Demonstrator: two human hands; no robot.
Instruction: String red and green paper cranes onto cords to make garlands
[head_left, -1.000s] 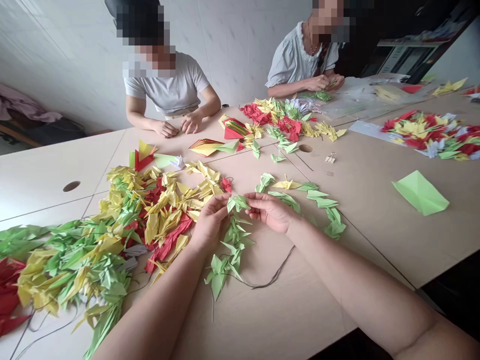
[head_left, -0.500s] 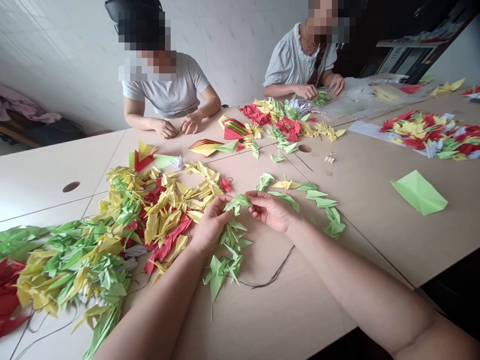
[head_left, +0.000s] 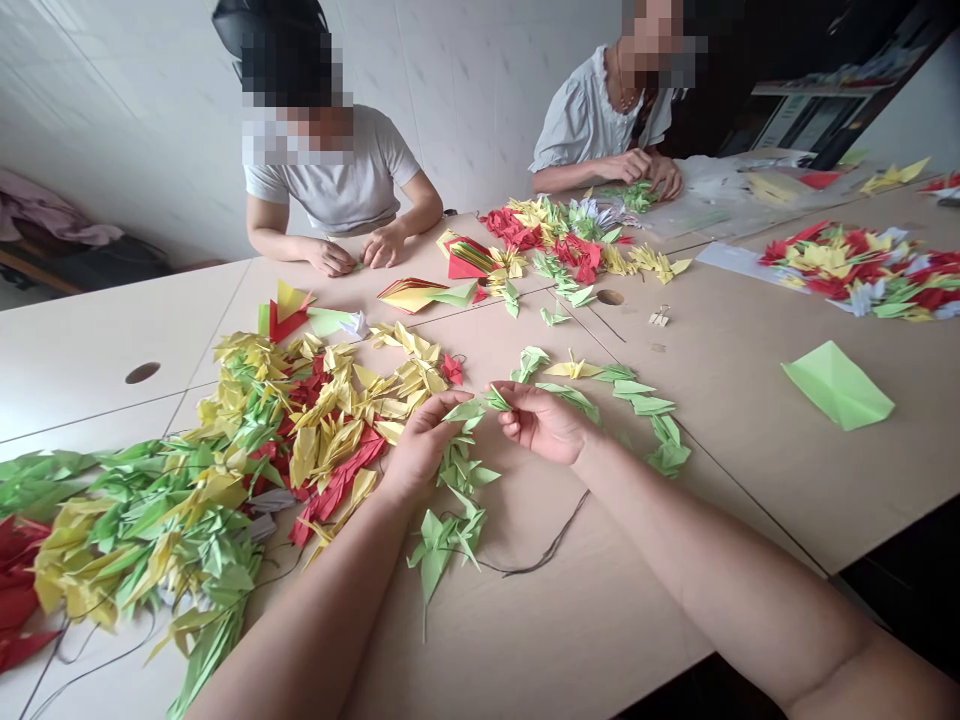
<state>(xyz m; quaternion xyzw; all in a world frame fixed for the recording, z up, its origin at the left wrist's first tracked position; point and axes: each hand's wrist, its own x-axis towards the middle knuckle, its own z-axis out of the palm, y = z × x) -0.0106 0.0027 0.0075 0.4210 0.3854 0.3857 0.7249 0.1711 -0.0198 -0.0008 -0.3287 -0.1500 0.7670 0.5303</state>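
My left hand [head_left: 426,445] is closed, pinching the top green paper crane of a strand of folded green paper cranes [head_left: 459,475]. From there the strand runs down onto the table, ending in a spread crane [head_left: 435,550] beside a dark thread [head_left: 551,550]. A little to the right, my right hand [head_left: 546,425] pinches a separate flattened green paper crane [head_left: 496,400] between thumb and fingers. A small gap shows between the two pieces. Behind my right hand curves another line of green cranes [head_left: 651,405] with a yellow paper crane [head_left: 574,368] in it.
A large heap of yellow, green and red cranes [head_left: 225,500] covers the table's left side. A green paper sheet [head_left: 838,385] and a binder clip [head_left: 659,316] lie to the right. Two people sit opposite, near another mixed pile [head_left: 577,235]; a further pile [head_left: 870,265] lies far right.
The green paper at my fingertips has parted: my hands now hold separate pieces with a gap between. Across the table, the right-hand person's hands have moved closer together.
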